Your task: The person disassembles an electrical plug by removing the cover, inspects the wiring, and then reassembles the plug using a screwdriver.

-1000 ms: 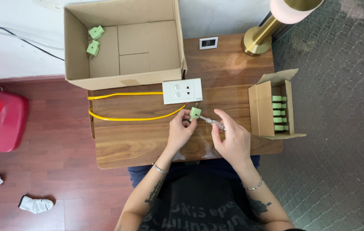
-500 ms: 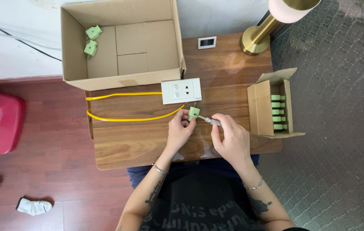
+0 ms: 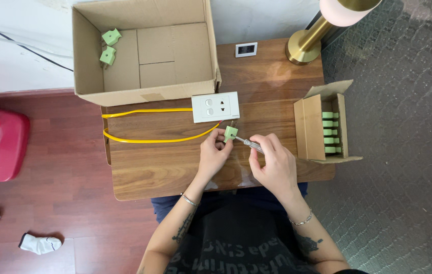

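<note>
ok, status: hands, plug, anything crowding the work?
Left hand pinches green plug. Right hand holds screwdriver, tip at plug. White socket plate and yellow cable lie close by, not blocking.

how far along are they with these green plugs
Done, it seems: two green plugs lie in the big cardboard box. In hand: the left hand pinches one green plug while the right hand works a screwdriver into it. Left: a row of green plugs waits in the small box.
</note>
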